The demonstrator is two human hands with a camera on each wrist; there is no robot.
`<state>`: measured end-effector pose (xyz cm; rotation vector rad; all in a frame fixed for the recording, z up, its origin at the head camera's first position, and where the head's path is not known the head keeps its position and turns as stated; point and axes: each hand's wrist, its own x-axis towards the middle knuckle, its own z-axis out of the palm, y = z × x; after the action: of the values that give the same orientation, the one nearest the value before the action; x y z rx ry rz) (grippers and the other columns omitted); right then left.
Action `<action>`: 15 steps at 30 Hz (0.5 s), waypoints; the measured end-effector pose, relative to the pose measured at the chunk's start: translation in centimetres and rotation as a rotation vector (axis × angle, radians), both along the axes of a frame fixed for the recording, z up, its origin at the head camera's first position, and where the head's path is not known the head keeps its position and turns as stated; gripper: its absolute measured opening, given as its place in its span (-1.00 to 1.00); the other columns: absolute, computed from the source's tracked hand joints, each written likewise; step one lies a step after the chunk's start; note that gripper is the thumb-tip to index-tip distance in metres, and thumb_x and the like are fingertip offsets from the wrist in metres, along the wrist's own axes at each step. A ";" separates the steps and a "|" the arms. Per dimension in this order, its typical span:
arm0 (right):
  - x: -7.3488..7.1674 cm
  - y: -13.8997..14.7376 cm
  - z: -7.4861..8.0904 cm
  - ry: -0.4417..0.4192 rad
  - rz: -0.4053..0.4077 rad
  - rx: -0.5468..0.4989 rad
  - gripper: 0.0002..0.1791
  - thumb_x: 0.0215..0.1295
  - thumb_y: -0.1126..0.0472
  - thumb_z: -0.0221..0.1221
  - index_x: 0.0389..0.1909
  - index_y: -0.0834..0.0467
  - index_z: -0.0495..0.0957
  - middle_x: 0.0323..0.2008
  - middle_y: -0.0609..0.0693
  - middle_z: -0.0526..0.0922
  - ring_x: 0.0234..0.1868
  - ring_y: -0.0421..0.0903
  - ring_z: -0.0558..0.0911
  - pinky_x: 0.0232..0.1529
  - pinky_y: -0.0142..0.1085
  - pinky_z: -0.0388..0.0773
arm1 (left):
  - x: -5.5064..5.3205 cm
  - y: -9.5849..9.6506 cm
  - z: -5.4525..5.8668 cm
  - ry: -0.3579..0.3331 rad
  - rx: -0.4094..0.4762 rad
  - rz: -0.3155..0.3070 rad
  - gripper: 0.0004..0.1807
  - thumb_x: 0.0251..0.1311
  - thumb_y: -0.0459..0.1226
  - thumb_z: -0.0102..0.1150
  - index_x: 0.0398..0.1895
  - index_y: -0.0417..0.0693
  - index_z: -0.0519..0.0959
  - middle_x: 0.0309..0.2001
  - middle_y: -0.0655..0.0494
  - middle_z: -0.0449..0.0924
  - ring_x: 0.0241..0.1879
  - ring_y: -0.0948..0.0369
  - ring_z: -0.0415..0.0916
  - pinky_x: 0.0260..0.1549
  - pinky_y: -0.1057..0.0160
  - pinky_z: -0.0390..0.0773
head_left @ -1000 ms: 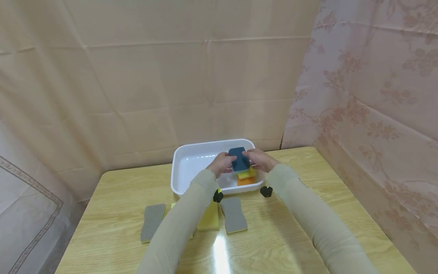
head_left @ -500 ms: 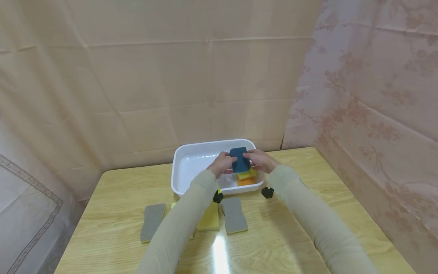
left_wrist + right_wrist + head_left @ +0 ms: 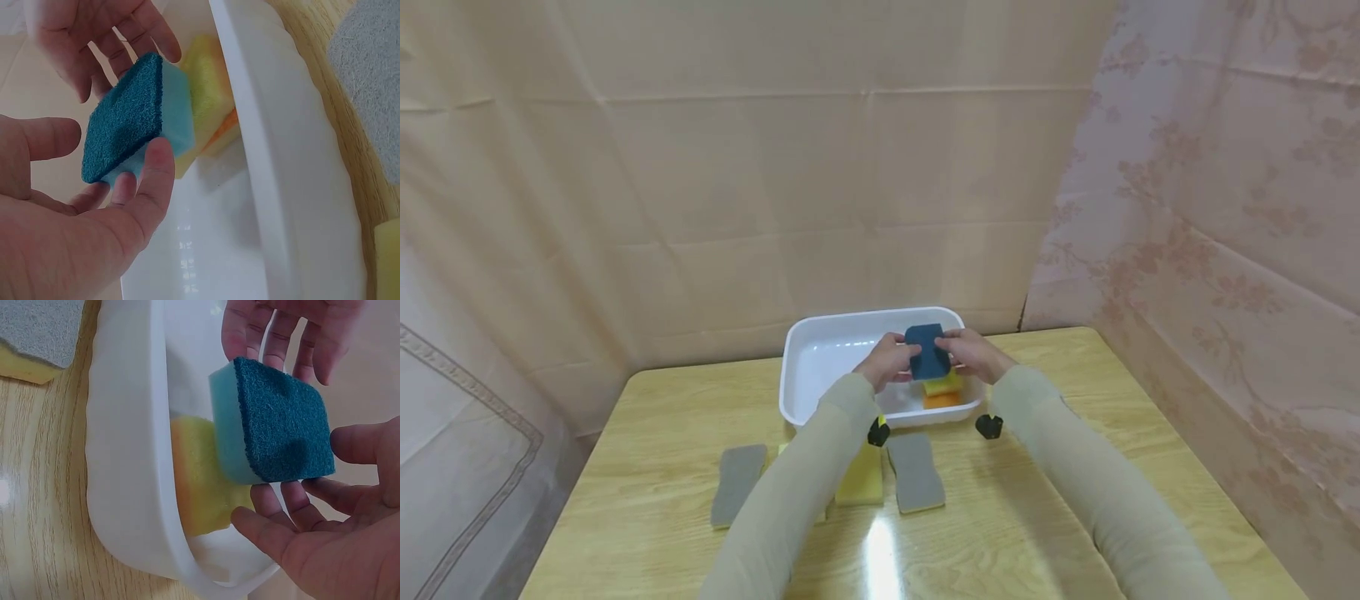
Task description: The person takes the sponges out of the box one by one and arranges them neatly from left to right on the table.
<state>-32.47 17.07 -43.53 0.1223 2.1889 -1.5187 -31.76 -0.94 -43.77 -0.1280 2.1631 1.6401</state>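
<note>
Both hands hold a blue scrub sponge (image 3: pixel 929 365) above the right part of a white plastic tub (image 3: pixel 880 315). Its dark teal scouring face (image 3: pixel 128 115) is turned up, with a light blue foam side (image 3: pixel 228 422) below. My left hand (image 3: pixel 883 361) has it by the left edge, thumb on top and fingers along the side and underneath. From the opposite edge my right hand (image 3: pixel 976 353) grips it the same way. Under it in the tub lies a yellow sponge (image 3: pixel 209 481), over an orange one (image 3: pixel 942 401); the blue sponge partly hides them.
On the wooden table (image 3: pixel 685 408) in front of the tub lie a grey-topped sponge (image 3: pixel 737 482) at left, another grey sponge (image 3: pixel 916 475) at right and yellow ones (image 3: pixel 859 482) between, partly under the left sleeve. A beige curtain (image 3: pixel 737 183) hangs right behind the table.
The head view has shifted slightly. Both hands keep hold of the blue sponge in nearly the same place over the tub.
</note>
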 end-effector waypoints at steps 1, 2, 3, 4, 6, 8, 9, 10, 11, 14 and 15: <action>0.0 -0.1 0.1 0.008 0.007 -0.003 -0.33 0.62 0.06 -0.07 0.54 0.37 0.04 0.49 0.33 0.18 0.39 0.27 0.30 0.43 0.10 0.23 | 0.0 -0.1 0.1 0.005 0.006 0.003 -0.37 0.50 -0.15 0.06 0.48 -0.26 0.16 0.36 -0.28 0.35 0.22 -0.11 0.47 0.08 0.08 0.62; 0.0 -0.1 0.2 0.019 0.014 -0.007 -0.33 0.62 0.07 -0.07 0.53 0.38 0.04 0.49 0.34 0.17 0.39 0.28 0.30 0.43 0.10 0.24 | 0.0 -0.2 0.2 0.011 0.014 0.003 -0.37 0.50 -0.15 0.07 0.48 -0.26 0.16 0.35 -0.28 0.35 0.21 -0.11 0.47 0.07 0.08 0.62; 0.1 -0.2 0.3 0.031 0.018 -0.010 -0.33 0.62 0.08 -0.07 0.53 0.40 0.04 0.49 0.35 0.17 0.39 0.29 0.30 0.43 0.10 0.24 | 0.0 -0.3 0.3 0.017 0.025 0.002 -0.37 0.49 -0.16 0.08 0.47 -0.27 0.17 0.34 -0.29 0.36 0.21 -0.12 0.48 0.06 0.08 0.63; 0.1 -0.2 0.4 0.037 0.014 -0.012 -0.34 0.62 0.09 -0.07 0.53 0.40 0.04 0.48 0.36 0.17 0.38 0.29 0.31 0.42 0.10 0.26 | 0.0 -0.4 0.4 0.023 0.036 0.000 -0.37 0.49 -0.17 0.08 0.46 -0.28 0.17 0.34 -0.30 0.36 0.20 -0.13 0.48 0.05 0.08 0.64; 0.2 -0.3 0.5 0.048 0.010 -0.018 -0.35 0.62 0.12 -0.06 0.52 0.40 0.06 0.47 0.37 0.18 0.36 0.28 0.33 0.40 0.08 0.29 | 0.0 -0.5 0.4 0.030 0.057 -0.008 -0.37 0.48 -0.18 0.10 0.45 -0.30 0.17 0.32 -0.32 0.37 0.19 -0.14 0.50 0.03 0.08 0.65; 0.3 -0.4 0.5 0.057 0.004 -0.020 -0.37 0.61 0.15 -0.05 0.51 0.41 0.07 0.45 0.38 0.20 0.34 0.28 0.35 0.38 0.07 0.33 | -0.1 -0.7 0.3 0.035 0.076 -0.015 -0.38 0.47 -0.19 0.11 0.44 -0.31 0.18 0.31 -0.33 0.38 0.17 -0.15 0.51 0.02 0.08 0.65; 0.3 -0.5 0.4 0.059 0.001 -0.021 -0.38 0.61 0.15 -0.05 0.50 0.41 0.08 0.45 0.38 0.21 0.33 0.27 0.36 0.38 0.07 0.34 | 0.0 -0.7 0.3 0.035 0.082 -0.014 -0.38 0.47 -0.20 0.11 0.44 -0.31 0.19 0.30 -0.34 0.38 0.16 -0.15 0.51 0.01 0.07 0.66; 0.4 -0.6 0.3 0.061 -0.001 -0.022 -0.38 0.60 0.16 -0.04 0.50 0.41 0.09 0.44 0.38 0.22 0.32 0.26 0.37 0.37 0.06 0.35 | 0.0 -0.8 0.2 0.034 0.084 -0.014 -0.38 0.47 -0.20 0.12 0.44 -0.31 0.19 0.30 -0.34 0.39 0.16 -0.15 0.51 0.01 0.07 0.66; 0.5 -0.6 0.3 0.067 0.002 -0.026 -0.38 0.60 0.17 -0.04 0.50 0.41 0.09 0.44 0.39 0.23 0.32 0.26 0.38 0.36 0.06 0.36 | 0.0 -0.9 0.2 0.036 0.086 -0.012 -0.38 0.47 -0.20 0.12 0.44 -0.30 0.19 0.29 -0.34 0.39 0.15 -0.15 0.52 0.00 0.07 0.66; 0.6 -0.7 0.4 0.086 0.007 -0.025 -0.38 0.60 0.16 -0.04 0.50 0.41 0.09 0.42 0.39 0.26 0.30 0.27 0.40 0.35 0.05 0.38 | 0.3 -1.2 0.4 0.042 0.082 -0.009 -0.37 0.46 -0.19 0.13 0.44 -0.30 0.19 0.29 -0.34 0.39 0.14 -0.15 0.52 0.00 0.06 0.66; 0.6 -0.8 0.5 0.093 0.013 -0.023 -0.38 0.60 0.16 -0.04 0.50 0.41 0.09 0.42 0.40 0.26 0.30 0.27 0.41 0.34 0.04 0.40 | 0.4 -1.3 0.5 0.043 0.085 -0.007 -0.37 0.46 -0.19 0.13 0.44 -0.29 0.19 0.29 -0.33 0.39 0.13 -0.14 0.52 0.00 0.06 0.66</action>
<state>-31.85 16.29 -43.03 0.0305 2.2384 -1.5710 -31.36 -2.24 -43.22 -0.0613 2.1188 1.7430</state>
